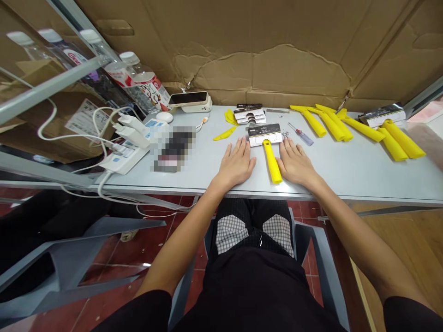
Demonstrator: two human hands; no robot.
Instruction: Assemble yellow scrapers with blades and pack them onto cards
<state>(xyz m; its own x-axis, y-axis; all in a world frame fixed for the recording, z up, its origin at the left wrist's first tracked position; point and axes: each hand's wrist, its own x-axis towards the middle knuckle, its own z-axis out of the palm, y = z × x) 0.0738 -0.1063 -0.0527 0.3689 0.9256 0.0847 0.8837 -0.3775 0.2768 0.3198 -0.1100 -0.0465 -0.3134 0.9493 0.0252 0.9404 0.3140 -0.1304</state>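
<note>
My left hand lies flat on the grey table, palm down, fingers stretched out. My right hand rests the same way, its thumb beside a yellow plastic handle. That handle lies between my hands, with a black-and-white packaging card at its far end. Just beyond my right fingers are small screws and a screwdriver with a clear handle. Past my left fingers lie a flat yellow piece, another yellow piece and a stack of folded cards.
Several yellow handled pieces lie to the right, near carded ones. A thin metal strip lies at the back. Leftward are a phone, a white mouse, a corded power strip and bottles. Cardboard stands behind.
</note>
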